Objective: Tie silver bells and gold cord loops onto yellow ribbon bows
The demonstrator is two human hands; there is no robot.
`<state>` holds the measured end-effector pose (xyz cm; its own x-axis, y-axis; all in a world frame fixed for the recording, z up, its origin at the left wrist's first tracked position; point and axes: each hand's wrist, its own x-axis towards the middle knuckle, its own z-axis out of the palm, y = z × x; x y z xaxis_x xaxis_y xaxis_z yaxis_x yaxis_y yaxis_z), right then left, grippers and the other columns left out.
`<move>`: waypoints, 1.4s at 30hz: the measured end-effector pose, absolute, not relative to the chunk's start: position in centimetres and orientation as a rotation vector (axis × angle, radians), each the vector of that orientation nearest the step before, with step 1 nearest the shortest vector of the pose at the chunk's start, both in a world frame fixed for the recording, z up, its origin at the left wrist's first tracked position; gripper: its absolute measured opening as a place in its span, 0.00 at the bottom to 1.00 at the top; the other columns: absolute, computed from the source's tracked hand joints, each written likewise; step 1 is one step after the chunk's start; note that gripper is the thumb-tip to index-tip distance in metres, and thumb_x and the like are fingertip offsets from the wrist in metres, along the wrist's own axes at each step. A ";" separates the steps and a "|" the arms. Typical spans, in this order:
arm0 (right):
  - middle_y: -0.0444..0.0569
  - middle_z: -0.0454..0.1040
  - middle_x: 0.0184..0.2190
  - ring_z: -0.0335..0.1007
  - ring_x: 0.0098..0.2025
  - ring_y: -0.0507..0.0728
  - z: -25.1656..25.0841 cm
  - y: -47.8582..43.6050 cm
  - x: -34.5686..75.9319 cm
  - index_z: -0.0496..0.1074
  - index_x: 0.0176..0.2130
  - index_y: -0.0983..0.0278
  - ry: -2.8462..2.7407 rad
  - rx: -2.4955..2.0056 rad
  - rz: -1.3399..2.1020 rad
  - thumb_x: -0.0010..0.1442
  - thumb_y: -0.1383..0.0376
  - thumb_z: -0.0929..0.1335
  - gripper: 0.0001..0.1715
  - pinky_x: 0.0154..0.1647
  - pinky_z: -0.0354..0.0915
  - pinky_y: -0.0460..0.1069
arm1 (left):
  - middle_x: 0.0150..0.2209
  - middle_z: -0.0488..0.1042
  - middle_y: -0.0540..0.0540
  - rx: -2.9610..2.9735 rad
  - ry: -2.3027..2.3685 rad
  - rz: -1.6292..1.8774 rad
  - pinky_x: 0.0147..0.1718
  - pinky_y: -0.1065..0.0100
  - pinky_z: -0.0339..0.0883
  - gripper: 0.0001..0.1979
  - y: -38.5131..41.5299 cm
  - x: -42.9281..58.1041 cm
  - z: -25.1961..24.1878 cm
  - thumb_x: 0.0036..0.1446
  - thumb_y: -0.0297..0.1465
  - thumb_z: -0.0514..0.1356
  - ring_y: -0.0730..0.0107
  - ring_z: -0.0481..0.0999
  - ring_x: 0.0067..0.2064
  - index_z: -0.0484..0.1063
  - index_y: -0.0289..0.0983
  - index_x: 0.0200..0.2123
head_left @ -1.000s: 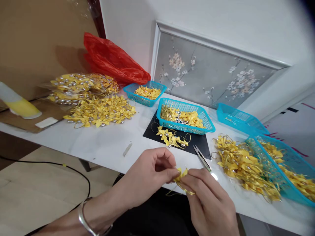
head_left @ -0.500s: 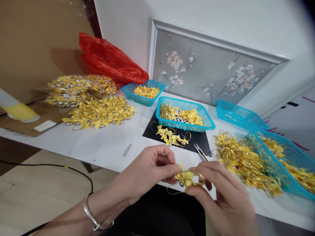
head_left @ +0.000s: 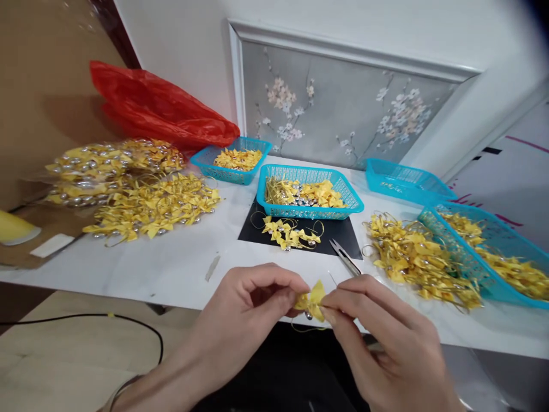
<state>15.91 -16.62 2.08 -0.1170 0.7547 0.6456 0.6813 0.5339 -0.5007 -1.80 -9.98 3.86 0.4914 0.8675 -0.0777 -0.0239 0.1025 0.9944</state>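
A small yellow ribbon bow (head_left: 312, 298) with a gold thread and a silver bead is pinched between both hands at the table's near edge. My left hand (head_left: 244, 312) grips its left side with thumb and fingers closed. My right hand (head_left: 386, 337) pinches its right side. Small thread snips (head_left: 344, 258) lie on the table just beyond my right hand. A few finished bows (head_left: 290, 233) rest on a black sheet (head_left: 343, 236) in front of the middle blue basket (head_left: 309, 174), which holds more bows and beads.
Heaps of yellow bows lie at the left (head_left: 150, 206) and the right (head_left: 418, 257). Blue baskets stand at the back (head_left: 231, 160), the far right (head_left: 403, 180) and the right edge (head_left: 493, 252). A red plastic bag (head_left: 154, 111) sits behind, against a framed flower panel (head_left: 343, 109).
The loop of gold thread seen half a second ago has been drawn in, and both hands now pinch the bow closer together. The camera has swung left and down a little.
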 end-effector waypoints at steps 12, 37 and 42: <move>0.46 0.70 0.30 0.66 0.30 0.50 2.1 -16.0 15.5 0.72 0.34 0.64 -1.691 -1.207 0.224 0.61 0.77 0.65 0.10 0.29 0.66 0.44 | 0.31 0.76 0.49 1.527 0.818 0.772 0.31 0.75 0.66 0.11 -10.1 -2.1 4.3 0.57 0.25 0.61 0.73 0.74 0.32 0.81 0.39 0.26; 0.44 0.68 0.28 0.66 0.25 0.50 1.8 -16.1 14.5 0.72 0.36 0.63 -1.465 -1.179 0.422 0.62 0.72 0.67 0.05 0.19 0.62 0.43 | 0.26 0.74 0.52 1.160 0.780 0.636 0.33 0.76 0.64 0.04 -10.0 -2.1 4.2 0.54 0.29 0.68 0.76 0.70 0.31 0.78 0.36 0.29; 0.46 0.71 0.30 0.69 0.27 0.50 1.2 -16.8 15.4 0.75 0.46 0.62 -1.492 -1.132 0.382 0.66 0.73 0.63 0.14 0.25 0.68 0.46 | 0.26 0.77 0.51 0.947 0.742 0.661 0.31 0.79 0.67 0.06 -9.9 -2.4 3.8 0.50 0.30 0.72 0.79 0.73 0.28 0.80 0.34 0.30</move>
<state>15.39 -16.77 1.19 0.1335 0.8053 0.5776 0.4283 0.4787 -0.7664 -2.38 -9.91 3.84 0.5787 0.7718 -0.2634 -0.1727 0.4316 0.8854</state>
